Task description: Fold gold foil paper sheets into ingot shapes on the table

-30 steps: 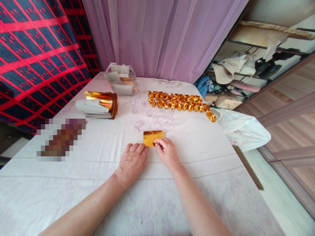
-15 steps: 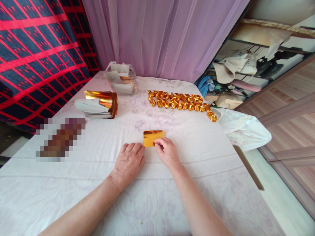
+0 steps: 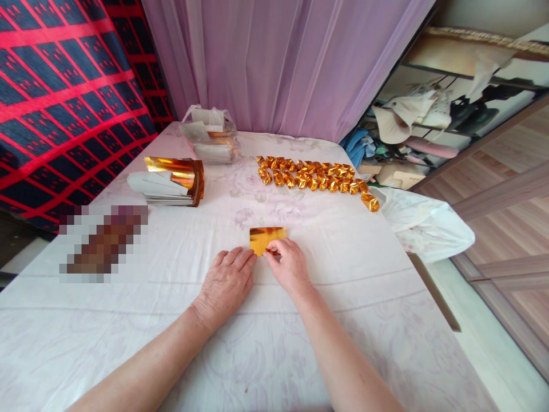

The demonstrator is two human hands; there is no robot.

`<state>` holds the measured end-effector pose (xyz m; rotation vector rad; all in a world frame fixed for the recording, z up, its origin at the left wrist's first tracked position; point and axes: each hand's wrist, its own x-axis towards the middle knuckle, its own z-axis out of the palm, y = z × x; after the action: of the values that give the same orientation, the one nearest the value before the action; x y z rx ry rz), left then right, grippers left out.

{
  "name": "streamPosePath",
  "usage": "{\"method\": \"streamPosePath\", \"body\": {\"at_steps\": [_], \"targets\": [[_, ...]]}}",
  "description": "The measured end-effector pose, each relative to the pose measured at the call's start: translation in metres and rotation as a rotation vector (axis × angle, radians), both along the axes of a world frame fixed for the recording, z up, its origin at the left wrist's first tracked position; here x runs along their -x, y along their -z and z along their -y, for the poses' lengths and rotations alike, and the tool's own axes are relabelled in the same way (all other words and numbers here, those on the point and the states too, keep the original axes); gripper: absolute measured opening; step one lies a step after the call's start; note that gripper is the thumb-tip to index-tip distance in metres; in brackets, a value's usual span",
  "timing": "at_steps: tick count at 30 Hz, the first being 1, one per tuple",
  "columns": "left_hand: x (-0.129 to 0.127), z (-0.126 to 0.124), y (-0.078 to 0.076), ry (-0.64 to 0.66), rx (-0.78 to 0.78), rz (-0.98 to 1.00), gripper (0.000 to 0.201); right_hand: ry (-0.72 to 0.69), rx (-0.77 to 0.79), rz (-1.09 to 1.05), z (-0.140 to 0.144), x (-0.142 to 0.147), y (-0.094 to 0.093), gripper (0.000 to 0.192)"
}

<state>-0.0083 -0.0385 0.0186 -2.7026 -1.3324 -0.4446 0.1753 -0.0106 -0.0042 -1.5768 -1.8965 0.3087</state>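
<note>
While the left hand point(image 3: 227, 278) is lying palm-down, a gold sheet point(image 3: 259, 239) is resting between it and the pinching right hand point(image 3: 291, 263).

On the far left a red-and-navy checked cloth point(image 3: 64, 86) is hanging; next, a stack of gold-and-white sheets point(image 3: 174, 189) is sitting on the pale tablecloth point(image 3: 266, 349), with a clear bag point(image 3: 211, 143) of similar sheets standing behind. The left hand is staying open, fingers outstretched and gripping nothing, its fingertips reaching the gold sheet's near left corner. The right hand is closing thumb and fingers on that sheet's near edge. Beyond, folded gold pieces point(image 3: 313, 182) are forming rows, and a white plastic bag point(image 3: 429, 226) is bulging beside the table.
</note>
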Motion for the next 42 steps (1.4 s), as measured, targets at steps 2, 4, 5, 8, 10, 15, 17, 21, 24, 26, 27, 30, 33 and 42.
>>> {"method": "streamPosePath", "body": {"at_steps": [2, 4, 5, 8, 10, 15, 17, 21, 24, 26, 27, 30, 33, 42], "targets": [[0.0, 0.0, 0.0, -0.001, 0.002, -0.002, 0.032, -0.013, 0.009, -0.03, -0.001, -0.002, 0.0, 0.007], [-0.001, 0.0, -0.001, -0.002, 0.0, -0.003, 0.031, -0.031, 0.02, -0.057, -0.001, -0.005, 0.0, 0.01], [-0.001, 0.0, -0.001, -0.003, -0.001, -0.004, 0.031, -0.04, 0.025, -0.07, -0.001, -0.007, -0.001, 0.012], [0.0, 0.0, -0.001, -0.001, 0.001, -0.008, 0.031, -0.061, 0.04, -0.096, -0.001, -0.01, 0.0, 0.015], [0.0, 0.0, -0.001, 0.001, -0.001, -0.01, 0.031, -0.066, 0.049, -0.106, -0.001, -0.012, 0.0, 0.017], [0.0, 0.0, 0.0, 0.003, -0.002, -0.013, 0.032, -0.078, 0.054, -0.122, -0.001, -0.015, 0.001, 0.02], [0.0, 0.0, 0.0, 0.003, -0.005, -0.013, 0.032, -0.077, 0.05, -0.123, -0.001, -0.017, 0.001, 0.021], [0.001, 0.0, 0.001, 0.005, -0.02, -0.007, 0.032, -0.056, 0.056, -0.123, -0.001, -0.023, 0.0, 0.021], [0.002, 0.0, 0.002, 0.012, -0.016, -0.006, 0.032, -0.024, 0.077, -0.122, -0.001, -0.028, -0.001, 0.021], [0.002, 0.0, 0.002, 0.016, -0.019, -0.001, 0.032, 0.001, 0.096, -0.118, 0.0, -0.031, -0.002, 0.021], [0.002, -0.001, 0.002, 0.017, -0.021, 0.002, 0.032, 0.013, 0.106, -0.116, 0.0, -0.033, -0.003, 0.021], [0.002, -0.001, 0.003, 0.019, -0.029, 0.007, 0.032, 0.04, 0.127, -0.117, -0.001, -0.036, -0.003, 0.02], [0.002, -0.001, 0.003, 0.02, -0.037, 0.006, 0.032, 0.051, 0.144, -0.122, -0.001, -0.039, -0.004, 0.02], [0.003, -0.001, 0.004, 0.028, -0.048, 0.016, 0.032, 0.048, 0.153, -0.163, -0.002, -0.053, -0.004, 0.018]]}}
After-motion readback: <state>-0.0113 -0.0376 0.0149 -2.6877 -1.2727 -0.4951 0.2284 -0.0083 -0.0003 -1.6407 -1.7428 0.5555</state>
